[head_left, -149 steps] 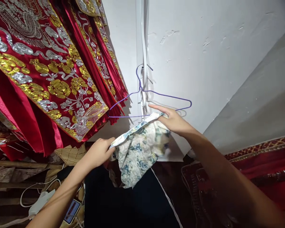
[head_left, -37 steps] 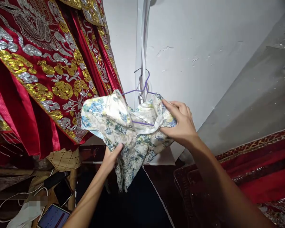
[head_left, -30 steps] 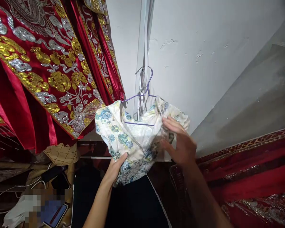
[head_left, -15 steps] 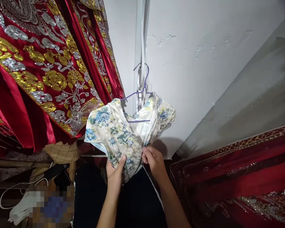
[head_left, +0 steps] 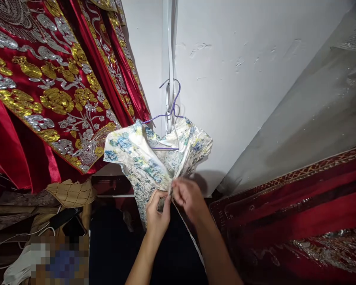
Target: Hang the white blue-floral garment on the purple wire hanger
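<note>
1. Head view: the floral garment (head_left: 150,158) hangs on the purple hanger (head_left: 169,114) against the white wall (head_left: 240,79).
2. The left hand (head_left: 158,208) and right hand (head_left: 187,196) both pinch its front edges together, beside the red embroidered robes (head_left: 53,91).

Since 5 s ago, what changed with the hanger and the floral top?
The floral top went from bunched in both hands below the bare purple hanger to draped over it. The right hand dropped from the hanger's arm, and the left hand moved in beside it; both now pinch the top's front near its lower edge. The hanger stayed hooked at the wall, the red embroidered cloth unchanged.
</note>
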A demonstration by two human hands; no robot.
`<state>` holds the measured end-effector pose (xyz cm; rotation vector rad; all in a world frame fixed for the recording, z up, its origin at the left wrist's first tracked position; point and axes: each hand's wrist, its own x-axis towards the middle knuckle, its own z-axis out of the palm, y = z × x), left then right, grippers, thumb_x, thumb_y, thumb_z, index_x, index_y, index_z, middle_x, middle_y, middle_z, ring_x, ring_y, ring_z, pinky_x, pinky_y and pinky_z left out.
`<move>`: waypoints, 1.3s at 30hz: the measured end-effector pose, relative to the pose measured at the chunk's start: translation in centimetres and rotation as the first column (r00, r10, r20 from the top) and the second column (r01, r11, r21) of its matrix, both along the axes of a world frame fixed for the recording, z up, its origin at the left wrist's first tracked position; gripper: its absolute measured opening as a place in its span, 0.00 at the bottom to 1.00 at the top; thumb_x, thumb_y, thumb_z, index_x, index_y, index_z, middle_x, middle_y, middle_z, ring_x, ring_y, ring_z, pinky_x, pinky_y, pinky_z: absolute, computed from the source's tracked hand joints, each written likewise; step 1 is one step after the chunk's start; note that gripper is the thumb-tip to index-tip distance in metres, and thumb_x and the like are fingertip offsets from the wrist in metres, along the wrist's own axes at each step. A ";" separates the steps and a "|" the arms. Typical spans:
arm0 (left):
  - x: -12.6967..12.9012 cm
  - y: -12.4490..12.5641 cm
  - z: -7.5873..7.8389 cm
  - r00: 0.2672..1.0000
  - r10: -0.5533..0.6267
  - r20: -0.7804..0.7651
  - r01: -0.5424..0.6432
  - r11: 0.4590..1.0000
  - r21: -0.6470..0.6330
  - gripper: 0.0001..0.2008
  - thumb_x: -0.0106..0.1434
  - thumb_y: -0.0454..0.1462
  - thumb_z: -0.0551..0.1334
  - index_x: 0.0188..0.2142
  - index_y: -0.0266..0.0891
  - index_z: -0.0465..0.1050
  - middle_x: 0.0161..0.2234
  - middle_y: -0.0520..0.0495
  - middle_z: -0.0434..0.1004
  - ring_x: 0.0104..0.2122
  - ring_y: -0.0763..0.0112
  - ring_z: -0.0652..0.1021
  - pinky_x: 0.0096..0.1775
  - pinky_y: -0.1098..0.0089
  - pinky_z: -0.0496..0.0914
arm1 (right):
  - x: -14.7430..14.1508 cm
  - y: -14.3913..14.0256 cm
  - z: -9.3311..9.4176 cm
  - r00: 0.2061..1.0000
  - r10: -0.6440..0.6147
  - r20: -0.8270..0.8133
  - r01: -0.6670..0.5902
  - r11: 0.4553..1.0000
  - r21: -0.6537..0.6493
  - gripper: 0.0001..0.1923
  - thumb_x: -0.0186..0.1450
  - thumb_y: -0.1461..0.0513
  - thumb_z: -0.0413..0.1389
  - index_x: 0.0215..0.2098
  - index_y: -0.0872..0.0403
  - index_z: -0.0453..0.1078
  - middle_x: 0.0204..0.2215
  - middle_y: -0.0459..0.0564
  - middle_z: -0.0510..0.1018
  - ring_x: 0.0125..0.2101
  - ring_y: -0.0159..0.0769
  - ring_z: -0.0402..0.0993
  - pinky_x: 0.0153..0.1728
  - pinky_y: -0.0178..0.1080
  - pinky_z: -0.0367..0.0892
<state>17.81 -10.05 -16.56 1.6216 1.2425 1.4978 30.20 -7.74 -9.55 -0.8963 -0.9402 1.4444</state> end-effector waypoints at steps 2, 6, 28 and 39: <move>0.3 -0.2 -0.2 1.000 -0.023 0.001 0.023 1.000 -0.010 0.04 0.68 0.39 0.60 0.36 0.47 0.73 0.33 0.47 0.73 0.36 0.60 0.76 0.40 0.62 0.70 | 1.0 2.6 3.4 0.998 -0.048 -0.045 0.050 0.998 0.040 0.16 0.59 0.50 0.63 0.25 0.54 0.73 0.12 0.40 0.63 0.13 0.26 0.50 0.16 0.34 0.46; 0.5 0.4 -1.1 0.997 -0.072 -0.039 0.072 0.997 0.007 0.05 0.69 0.40 0.59 0.35 0.46 0.73 0.33 0.46 0.74 0.35 0.59 0.76 0.38 0.62 0.71 | 2.0 6.7 9.9 0.985 -0.099 -0.143 0.124 0.976 0.180 0.13 0.58 0.54 0.65 0.30 0.55 0.72 0.16 0.40 0.67 0.14 0.23 0.55 0.14 0.31 0.47; -4.0 8.5 20.1 0.974 0.228 -0.003 -0.181 0.780 0.598 0.06 0.70 0.37 0.61 0.40 0.40 0.77 0.40 0.47 0.78 0.43 0.67 0.77 0.49 0.66 0.70 | -0.7 7.2 4.6 0.916 -0.333 0.223 0.226 0.889 0.398 0.13 0.63 0.56 0.56 0.24 0.55 0.72 0.14 0.39 0.58 0.17 0.26 0.50 0.20 0.34 0.44; -9.2 11.8 8.2 0.178 0.262 0.948 0.081 0.957 -0.280 0.15 0.73 0.29 0.49 0.41 0.35 0.75 0.34 0.43 0.82 0.40 0.71 0.82 0.49 0.69 0.75 | -1.8 -0.7 -2.1 0.996 -0.087 -0.008 0.088 0.993 0.081 0.16 0.63 0.56 0.57 0.21 0.56 0.71 0.11 0.39 0.59 0.16 0.25 0.50 0.22 0.36 0.46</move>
